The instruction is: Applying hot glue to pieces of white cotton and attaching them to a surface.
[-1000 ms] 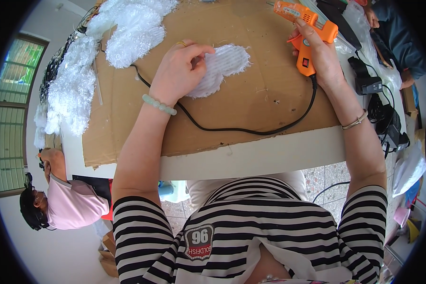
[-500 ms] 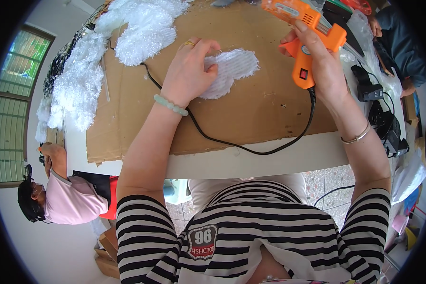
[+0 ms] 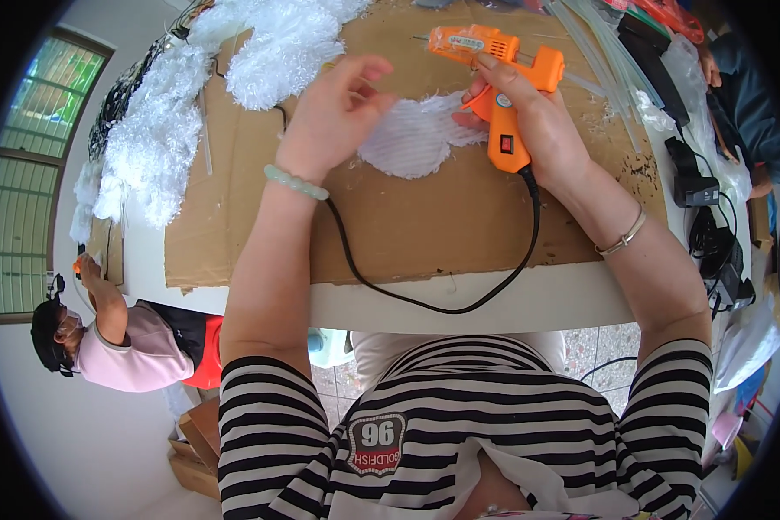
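My right hand (image 3: 537, 121) grips an orange hot glue gun (image 3: 507, 130) over the cardboard, its metal nozzle aimed left. A black cord runs down from its handle and loops left beneath my left arm. Below the gun lies a small white ribbed fabric piece (image 3: 407, 147) with fuzzy edges; its right end passes behind my right fingers. At its left edge, my left hand (image 3: 334, 113) hovers with thumb and fingers apart, nothing visible between them.
A cardboard sheet (image 3: 390, 234) covers much of the white table. Fluffy white pieces (image 3: 286, 56) pile up at far left. Clear glue sticks (image 3: 602, 65) lie at far right, near black power adapters (image 3: 696, 191). A person in pink (image 3: 139, 347) works at left; another person's sleeve (image 3: 745, 104) shows at right.
My right hand has brought the glue gun left, close over the fabric piece. My left hand has shifted left and its fingers have spread away from the fabric.
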Tool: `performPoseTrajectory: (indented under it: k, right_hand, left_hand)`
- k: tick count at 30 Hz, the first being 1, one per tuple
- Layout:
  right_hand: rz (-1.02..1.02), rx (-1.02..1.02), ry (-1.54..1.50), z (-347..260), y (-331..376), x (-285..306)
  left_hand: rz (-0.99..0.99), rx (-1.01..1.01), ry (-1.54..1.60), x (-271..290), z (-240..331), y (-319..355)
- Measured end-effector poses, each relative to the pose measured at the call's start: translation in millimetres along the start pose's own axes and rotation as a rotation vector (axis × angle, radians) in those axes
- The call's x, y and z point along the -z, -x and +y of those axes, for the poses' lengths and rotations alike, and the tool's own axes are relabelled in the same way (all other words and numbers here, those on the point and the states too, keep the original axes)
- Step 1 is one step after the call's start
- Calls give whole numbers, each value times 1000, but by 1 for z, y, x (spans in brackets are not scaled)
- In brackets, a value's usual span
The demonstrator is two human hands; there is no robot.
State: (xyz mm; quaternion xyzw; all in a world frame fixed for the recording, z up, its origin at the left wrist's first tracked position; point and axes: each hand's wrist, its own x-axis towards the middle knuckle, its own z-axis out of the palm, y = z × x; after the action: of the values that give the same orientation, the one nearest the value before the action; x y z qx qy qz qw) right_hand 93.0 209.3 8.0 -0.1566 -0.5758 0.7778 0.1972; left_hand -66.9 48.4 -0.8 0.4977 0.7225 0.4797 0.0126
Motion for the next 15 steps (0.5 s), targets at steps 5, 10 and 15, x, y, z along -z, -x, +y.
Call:
performPoseTrajectory:
  k: [5, 10, 15]
  right_hand:
    - [-14, 44, 50, 5, 2, 2]
    - [-33, 68, 92, 5, 5, -1]
    - [-51, 67, 99, 5, 6, -2]
  left_hand:
    - [198, 166, 2, 36, -6, -8]
    - [479, 82, 32, 37, 20, -8]
    - [513, -67, 17, 39, 37, -2]
